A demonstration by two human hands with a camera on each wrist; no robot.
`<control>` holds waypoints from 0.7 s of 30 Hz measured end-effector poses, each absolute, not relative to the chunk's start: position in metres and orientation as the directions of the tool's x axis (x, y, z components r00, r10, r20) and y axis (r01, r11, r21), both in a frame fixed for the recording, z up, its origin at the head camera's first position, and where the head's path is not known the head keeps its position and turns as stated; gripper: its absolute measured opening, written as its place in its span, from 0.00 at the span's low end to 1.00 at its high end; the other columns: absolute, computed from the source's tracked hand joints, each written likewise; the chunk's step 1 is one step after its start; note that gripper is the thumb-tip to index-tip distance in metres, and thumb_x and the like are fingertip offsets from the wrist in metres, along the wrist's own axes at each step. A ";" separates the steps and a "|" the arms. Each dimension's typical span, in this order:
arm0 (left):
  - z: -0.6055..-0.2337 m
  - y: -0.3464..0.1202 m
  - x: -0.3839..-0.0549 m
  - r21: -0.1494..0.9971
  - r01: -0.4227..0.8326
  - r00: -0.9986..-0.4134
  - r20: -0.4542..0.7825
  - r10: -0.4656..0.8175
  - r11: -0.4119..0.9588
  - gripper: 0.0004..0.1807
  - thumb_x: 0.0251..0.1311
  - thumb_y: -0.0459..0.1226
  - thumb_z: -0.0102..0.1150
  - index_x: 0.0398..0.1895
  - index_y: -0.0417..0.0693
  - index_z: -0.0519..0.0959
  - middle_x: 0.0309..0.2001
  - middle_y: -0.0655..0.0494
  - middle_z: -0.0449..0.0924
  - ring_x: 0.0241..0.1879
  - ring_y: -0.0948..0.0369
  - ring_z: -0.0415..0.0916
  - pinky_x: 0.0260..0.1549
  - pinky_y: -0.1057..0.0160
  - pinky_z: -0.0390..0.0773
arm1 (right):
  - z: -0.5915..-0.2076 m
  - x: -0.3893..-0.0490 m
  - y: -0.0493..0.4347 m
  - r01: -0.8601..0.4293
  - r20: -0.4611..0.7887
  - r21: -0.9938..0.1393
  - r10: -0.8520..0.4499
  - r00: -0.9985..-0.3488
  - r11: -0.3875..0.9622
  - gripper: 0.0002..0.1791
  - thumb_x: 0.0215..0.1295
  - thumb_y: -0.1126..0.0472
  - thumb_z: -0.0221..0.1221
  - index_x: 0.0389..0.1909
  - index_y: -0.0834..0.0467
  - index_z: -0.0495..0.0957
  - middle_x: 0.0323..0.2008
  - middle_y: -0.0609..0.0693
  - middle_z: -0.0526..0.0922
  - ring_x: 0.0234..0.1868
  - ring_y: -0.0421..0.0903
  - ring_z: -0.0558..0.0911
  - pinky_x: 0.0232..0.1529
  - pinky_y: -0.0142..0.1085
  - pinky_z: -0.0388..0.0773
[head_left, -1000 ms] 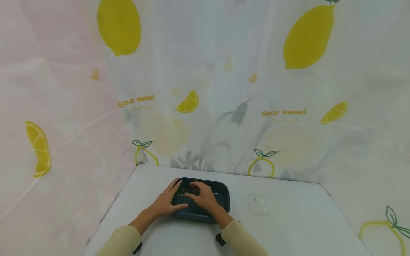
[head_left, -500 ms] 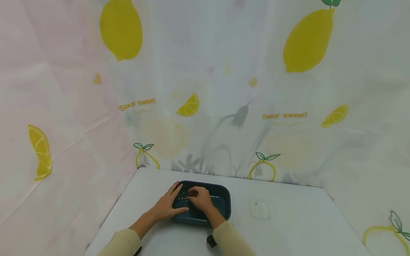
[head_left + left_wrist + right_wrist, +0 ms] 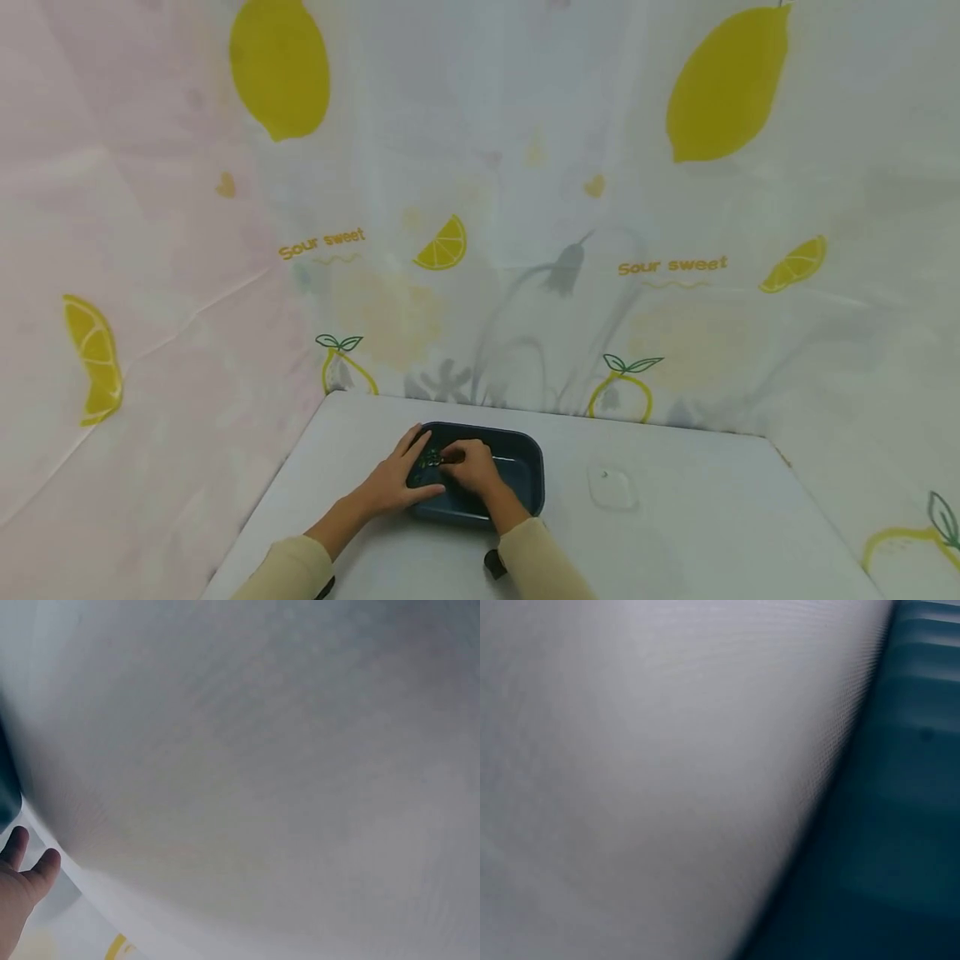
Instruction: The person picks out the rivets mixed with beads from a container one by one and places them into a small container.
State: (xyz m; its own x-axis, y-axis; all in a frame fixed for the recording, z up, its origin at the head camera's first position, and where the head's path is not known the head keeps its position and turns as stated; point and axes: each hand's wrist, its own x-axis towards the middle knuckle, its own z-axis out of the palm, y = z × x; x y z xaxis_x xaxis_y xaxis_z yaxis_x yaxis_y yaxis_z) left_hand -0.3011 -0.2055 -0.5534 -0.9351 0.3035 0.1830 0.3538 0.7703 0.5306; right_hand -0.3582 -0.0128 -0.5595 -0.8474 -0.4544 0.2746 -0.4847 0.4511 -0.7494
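Broadly, a white surface (image 3: pixel 720 508) fills the lower middle of the head view, its far edge running up to a pale printed sheet (image 3: pixel 517 208) that rises behind it and also walls in both sides. The sheet is creased, pinkish toward the left and greyer toward the right. Two big yellow lemons are printed high on it, with lemon slices (image 3: pixel 442 244), small hearts, "Sour sweet" lettering (image 3: pixel 672 266) twice over, a grey drooping flower (image 3: pixel 566 268) and, lower down, outlined lemons (image 3: pixel 621 392) with green leaves.

On the surface, left of its middle, sits a dark blue tray (image 3: pixel 517 479) with rounded corners. Small greenish pieces (image 3: pixel 431 458) lie inside, toward the tray's left end; they are too small to make out singly. Right of the tray, well apart from it, a clear, roughly square item (image 3: pixel 612 487) lies flat.

The person's left grip (image 3: pixel 393 483) is spread at the tray's left end, fingers extended, thumb over the near side. The right grip (image 3: pixel 474 468) is inside the tray with bent fingers, their tips beside the pieces; whether it pinches one cannot be told. Both arms come from below in cream sleeves (image 3: pixel 288 568), with a dark device (image 3: pixel 495 564) by the right wrist. Both wrist views show mostly blurred pale surface, with part of the tray at one edge.
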 end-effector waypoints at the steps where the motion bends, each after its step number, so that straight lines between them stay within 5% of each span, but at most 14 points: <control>1: -0.554 -0.205 -0.300 0.533 0.351 -0.936 0.182 0.301 0.769 0.55 0.56 0.63 0.63 0.78 0.46 0.53 0.79 0.41 0.44 0.62 0.37 0.71 0.53 0.35 0.72 | -0.560 -0.357 -0.013 -0.486 0.280 -0.750 -0.450 -0.848 0.448 0.10 0.56 0.69 0.70 0.39 0.65 0.86 0.36 0.57 0.89 0.37 0.51 0.88 0.36 0.33 0.82; 21: -0.556 -0.207 -0.301 0.548 0.354 -0.935 0.194 0.296 0.758 0.53 0.57 0.63 0.62 0.78 0.47 0.53 0.79 0.43 0.43 0.67 0.39 0.67 0.55 0.37 0.72 | -0.562 -0.359 -0.014 -0.458 0.236 -0.708 -0.431 -0.871 0.537 0.04 0.54 0.69 0.68 0.32 0.62 0.87 0.29 0.53 0.88 0.30 0.44 0.84 0.31 0.33 0.78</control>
State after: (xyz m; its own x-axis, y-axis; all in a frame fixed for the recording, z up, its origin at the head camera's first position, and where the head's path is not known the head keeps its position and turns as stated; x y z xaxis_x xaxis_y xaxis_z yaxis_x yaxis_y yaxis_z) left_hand -0.3007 -0.2068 -0.5563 -0.9353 0.2960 0.1940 0.3536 0.7577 0.5484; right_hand -0.3588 -0.0141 -0.5620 -0.8710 -0.4307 0.2365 -0.4580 0.5374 -0.7081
